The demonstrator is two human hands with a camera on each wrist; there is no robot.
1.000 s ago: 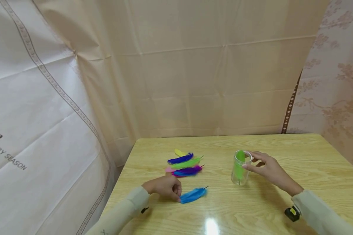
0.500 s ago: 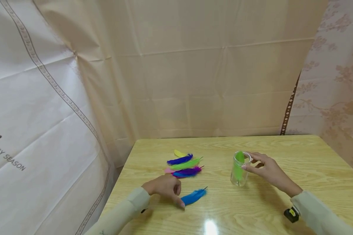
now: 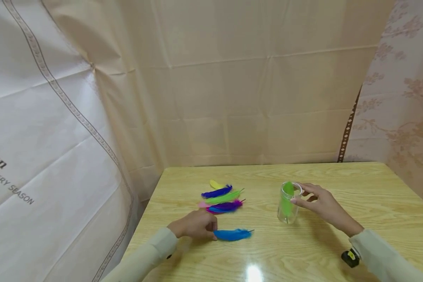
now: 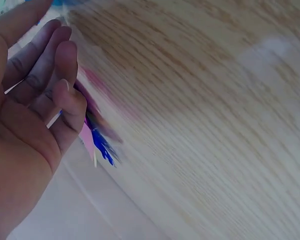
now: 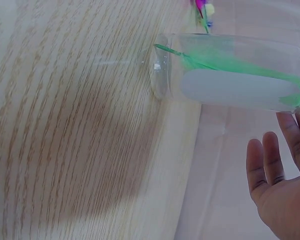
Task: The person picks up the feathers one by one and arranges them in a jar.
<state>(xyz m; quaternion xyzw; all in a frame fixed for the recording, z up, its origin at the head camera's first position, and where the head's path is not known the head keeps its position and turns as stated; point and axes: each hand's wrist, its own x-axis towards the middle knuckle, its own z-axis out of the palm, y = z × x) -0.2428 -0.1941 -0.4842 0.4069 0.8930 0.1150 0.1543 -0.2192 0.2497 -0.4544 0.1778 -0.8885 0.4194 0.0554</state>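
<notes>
A bright blue feather (image 3: 233, 235) points rightward, low over the near part of the table. Its left end is pinched between the thumb and fingers of my left hand (image 3: 197, 225). In the left wrist view only a blue patch of it shows at the top edge, beyond the left hand (image 4: 30, 110). My right hand (image 3: 322, 205) holds a clear jar (image 3: 281, 213) by the rim, thumb in front and fingers behind. The jar stands upright with a green feather (image 3: 287, 201) inside, its quill downward. In the right wrist view, several fingers of the right hand (image 5: 285, 185) are spread off the jar (image 5: 240, 90).
Behind the left hand lies a group of feathers: yellow (image 3: 216, 183), dark blue (image 3: 216, 191), lime green (image 3: 223, 197), and an overlapping purple, pink and blue bunch (image 3: 225, 206). The wood-grain table (image 3: 338, 176) backs onto a hanging beige cloth (image 3: 246, 98).
The left thumb stretched out along the blue feather, then drew back to the pinch. The feather has swung from slanting up to nearly level. The right hand and jar have stayed put.
</notes>
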